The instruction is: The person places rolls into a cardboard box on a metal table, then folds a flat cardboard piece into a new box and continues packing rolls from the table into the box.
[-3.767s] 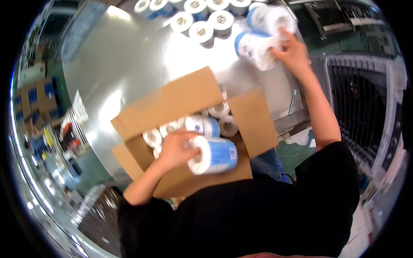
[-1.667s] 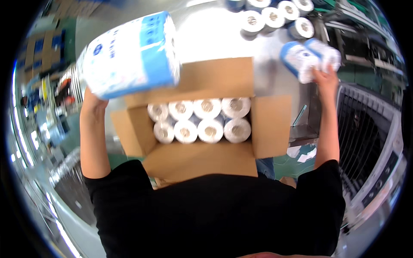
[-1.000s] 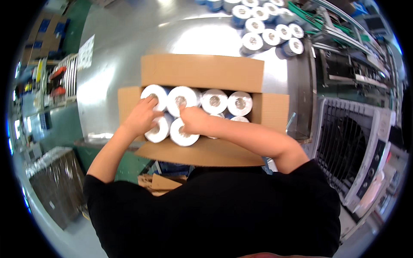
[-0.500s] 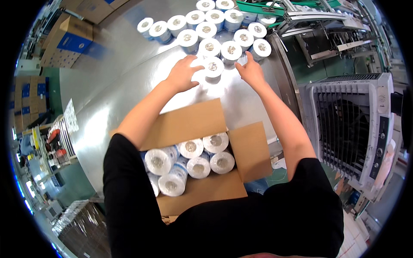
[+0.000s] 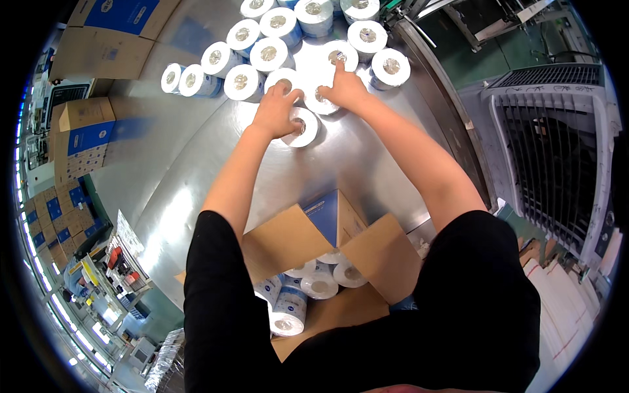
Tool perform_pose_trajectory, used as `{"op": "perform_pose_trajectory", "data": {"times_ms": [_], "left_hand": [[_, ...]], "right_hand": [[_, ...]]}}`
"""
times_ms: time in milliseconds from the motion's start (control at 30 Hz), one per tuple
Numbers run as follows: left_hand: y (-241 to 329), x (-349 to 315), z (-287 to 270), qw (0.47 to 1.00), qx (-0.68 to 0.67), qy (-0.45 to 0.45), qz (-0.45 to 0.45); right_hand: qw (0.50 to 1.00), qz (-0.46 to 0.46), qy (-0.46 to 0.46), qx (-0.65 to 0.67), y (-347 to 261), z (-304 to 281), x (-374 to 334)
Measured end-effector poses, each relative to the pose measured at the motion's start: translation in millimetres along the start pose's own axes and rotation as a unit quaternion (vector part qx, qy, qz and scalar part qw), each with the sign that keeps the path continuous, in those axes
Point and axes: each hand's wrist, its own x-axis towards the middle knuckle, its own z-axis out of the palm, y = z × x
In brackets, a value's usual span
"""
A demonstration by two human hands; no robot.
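Note:
My left hand (image 5: 276,112) reaches over a cluster of toilet paper rolls standing on end in clear and blue wrap. Its thumb presses into the core of the nearest toilet paper roll (image 5: 304,136), and its fingers dip into the top of another roll (image 5: 282,76) just behind. Beside it, my right hand (image 5: 347,90) has its index finger in the core of one roll (image 5: 347,51) and its thumb at the centre of a closer roll (image 5: 325,106). In front of my body, an open cardboard box (image 5: 282,242) holds several wrapped rolls (image 5: 288,312), partly hidden by its flaps.
The rolls stand on a shiny metal table (image 5: 203,157). Brown and blue cartons (image 5: 88,134) sit along its left side. Beyond the table's raised right edge (image 5: 452,124) stands a grey slatted air cooler (image 5: 550,157). Stacked flat sheets (image 5: 557,308) lie at the lower right.
Both hands have come down onto the rolls, their fingers now at the cores. The view has shifted, and the box's far flap now stands raised, showing its blue outer side.

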Motion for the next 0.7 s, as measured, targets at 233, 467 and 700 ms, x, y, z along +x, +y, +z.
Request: {"op": "perform_pose_trajectory", "data": {"times_ms": [233, 467, 700], "left_hand": [[2.7, 12.0, 9.7, 0.994, 0.074, 0.055, 0.055], [-15.1, -26.4, 7.1, 0.995, 0.061, -0.053, -0.059], [56.8, -158.3, -143.9, 0.923, -0.314, 0.201, -0.094]], "right_hand": [[0.997, -0.028, 0.037, -0.065, 14.1, 6.5, 5.5], [0.985, -0.106, -0.117, -0.072, 44.1, 54.4, -130.8], [0.994, -0.090, -0.055, 0.025, 85.4, 26.6, -161.2]]}}
